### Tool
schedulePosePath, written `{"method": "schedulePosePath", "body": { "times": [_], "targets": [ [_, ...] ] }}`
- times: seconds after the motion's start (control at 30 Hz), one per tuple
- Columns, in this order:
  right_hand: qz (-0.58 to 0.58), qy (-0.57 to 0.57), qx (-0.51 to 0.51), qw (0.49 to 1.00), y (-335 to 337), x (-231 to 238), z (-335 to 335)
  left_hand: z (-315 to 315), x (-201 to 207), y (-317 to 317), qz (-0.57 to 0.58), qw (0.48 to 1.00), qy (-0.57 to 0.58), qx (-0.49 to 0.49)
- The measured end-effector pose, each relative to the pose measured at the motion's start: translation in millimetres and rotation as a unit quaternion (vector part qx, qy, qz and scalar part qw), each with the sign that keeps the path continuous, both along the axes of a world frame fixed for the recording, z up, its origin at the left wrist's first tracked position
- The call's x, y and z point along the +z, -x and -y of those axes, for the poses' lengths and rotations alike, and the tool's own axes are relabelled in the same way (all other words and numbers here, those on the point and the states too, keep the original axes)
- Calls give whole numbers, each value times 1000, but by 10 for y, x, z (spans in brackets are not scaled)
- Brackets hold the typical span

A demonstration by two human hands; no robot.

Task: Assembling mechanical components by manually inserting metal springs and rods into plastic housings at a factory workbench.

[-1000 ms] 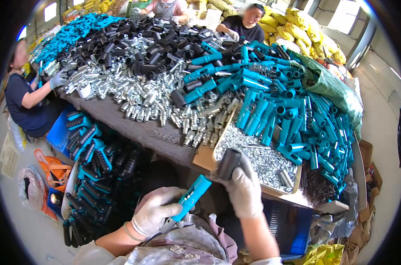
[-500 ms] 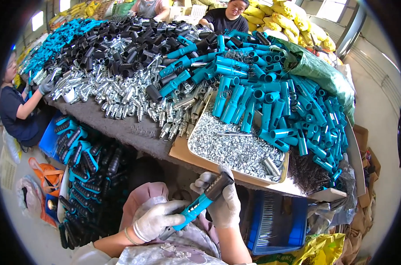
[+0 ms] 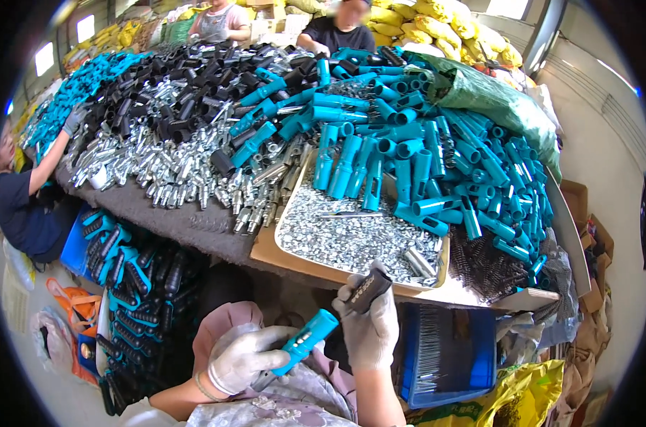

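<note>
My left hand [image 3: 246, 358], in a pale work glove, is closed round a teal tube [image 3: 310, 340] whose open end points up and to the right. A grey metal tip shows below that hand. My right hand [image 3: 370, 329], gloved too, grips a black sleeve [image 3: 370, 290] with pale marking on its side. The tube and the sleeve are apart, with a small gap between them, over my lap. Just beyond my hands sits a tray [image 3: 351, 272] of small shiny metal pieces, with a metal cylinder [image 3: 419, 262] lying on them.
Teal tubes [image 3: 415, 167] are heaped right of centre, silver metal fittings [image 3: 187, 167] and black sleeves [image 3: 187, 117] to the left. Below stand a blue bin [image 3: 447, 356] of thin rods and a pile of black-and-teal handles [image 3: 134, 299]. A co-worker [image 3: 31, 188] reaches over the left side.
The black sleeve has come off the teal tube's end, and my right hand has lifted it up and right. The co-worker at left now reaches farther over the pile. The view has shifted slightly.
</note>
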State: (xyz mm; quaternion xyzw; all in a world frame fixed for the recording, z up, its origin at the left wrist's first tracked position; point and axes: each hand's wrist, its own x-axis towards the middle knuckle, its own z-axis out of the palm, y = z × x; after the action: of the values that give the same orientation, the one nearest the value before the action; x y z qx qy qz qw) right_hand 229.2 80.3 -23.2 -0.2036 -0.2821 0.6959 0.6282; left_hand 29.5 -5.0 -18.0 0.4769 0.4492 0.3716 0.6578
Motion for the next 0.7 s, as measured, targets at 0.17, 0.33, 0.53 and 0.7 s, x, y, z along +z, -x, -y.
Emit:
{"method": "schedulePosePath", "body": {
  "times": [0.17,0.33,0.53,0.7],
  "targets": [
    [423,-187,16,887,-281,138,-23,-39,155,59,109,992,39,47],
    [334,-59,-45,940,-187,168,16,-17,106,-62,85,992,90,4],
    [417,-197,43,886,-257,136,-94,13,56,-131,209,956,200,43],
    [394,-258,37,882,-150,6,3,-38,-65,-148,248,942,221,42]
  ]
}}
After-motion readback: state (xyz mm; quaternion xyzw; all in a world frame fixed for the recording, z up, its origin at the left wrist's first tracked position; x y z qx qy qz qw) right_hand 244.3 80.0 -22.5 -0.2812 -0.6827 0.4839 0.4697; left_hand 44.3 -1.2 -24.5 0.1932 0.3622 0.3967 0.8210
